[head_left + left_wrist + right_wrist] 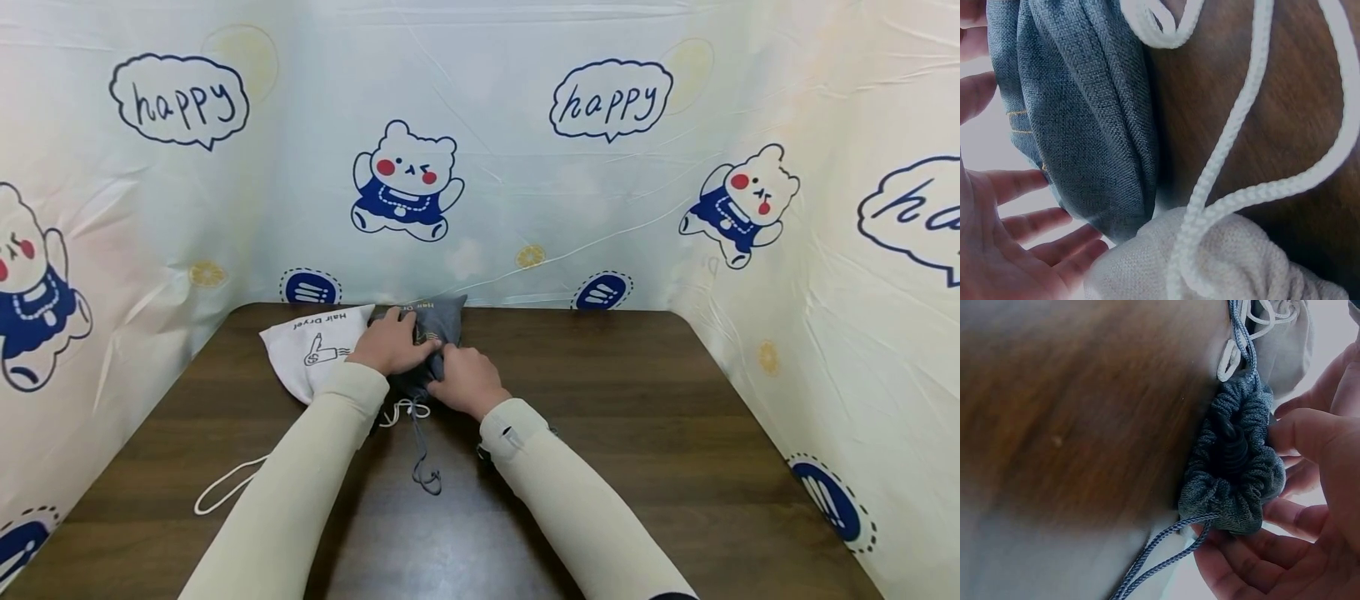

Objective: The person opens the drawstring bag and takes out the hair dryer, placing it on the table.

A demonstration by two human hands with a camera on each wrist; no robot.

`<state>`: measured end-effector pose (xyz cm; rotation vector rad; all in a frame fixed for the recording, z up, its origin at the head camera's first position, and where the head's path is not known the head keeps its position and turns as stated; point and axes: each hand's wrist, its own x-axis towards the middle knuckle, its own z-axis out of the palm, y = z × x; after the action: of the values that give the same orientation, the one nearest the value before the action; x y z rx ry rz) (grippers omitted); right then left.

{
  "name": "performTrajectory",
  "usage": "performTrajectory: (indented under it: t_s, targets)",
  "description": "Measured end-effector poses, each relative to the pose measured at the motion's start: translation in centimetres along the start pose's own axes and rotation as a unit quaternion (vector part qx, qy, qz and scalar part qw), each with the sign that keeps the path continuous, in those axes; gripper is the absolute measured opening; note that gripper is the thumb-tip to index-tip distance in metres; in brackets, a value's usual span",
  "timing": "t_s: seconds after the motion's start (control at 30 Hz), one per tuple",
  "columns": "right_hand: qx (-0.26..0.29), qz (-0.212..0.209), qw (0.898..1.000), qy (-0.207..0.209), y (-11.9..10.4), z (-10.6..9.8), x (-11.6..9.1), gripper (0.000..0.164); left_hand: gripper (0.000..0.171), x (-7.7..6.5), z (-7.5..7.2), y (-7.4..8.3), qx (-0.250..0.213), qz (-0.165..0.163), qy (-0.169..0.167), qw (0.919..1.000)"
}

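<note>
A dark grey drawstring bag (444,313), printed "Hair Dryer", lies at the back of the table. My left hand (390,342) touches its side, fingers spread and fairly straight; in the left wrist view they rest along the grey cloth. The right hand (471,382) grips the bag near its gathered mouth, thumb on one side and fingers curled round the other. A black ribbed piece (1234,453) shows inside the puckered opening. To the left lies a white drawstring bag (296,350) with a hair dryer drawing, partly hidden by the left hand and sleeve.
The grey bag's cord (422,458) trails toward the front of the brown wooden table (600,433). A white cord loop (217,492) lies by the left forearm. Behind the table hangs a printed curtain (495,100) with bear drawings.
</note>
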<state>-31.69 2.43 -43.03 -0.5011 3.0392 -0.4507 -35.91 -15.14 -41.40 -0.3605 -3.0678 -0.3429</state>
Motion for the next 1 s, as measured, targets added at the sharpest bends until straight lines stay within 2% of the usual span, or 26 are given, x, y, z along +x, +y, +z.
performTrajectory:
  t_s: [1.0]
  targets:
    - [-0.006,-0.016,1.000,0.008,1.5,-0.6,-2.9,0.062,0.086,-1.6,-0.1,2.3,-0.006,0.002,-0.015,0.9999]
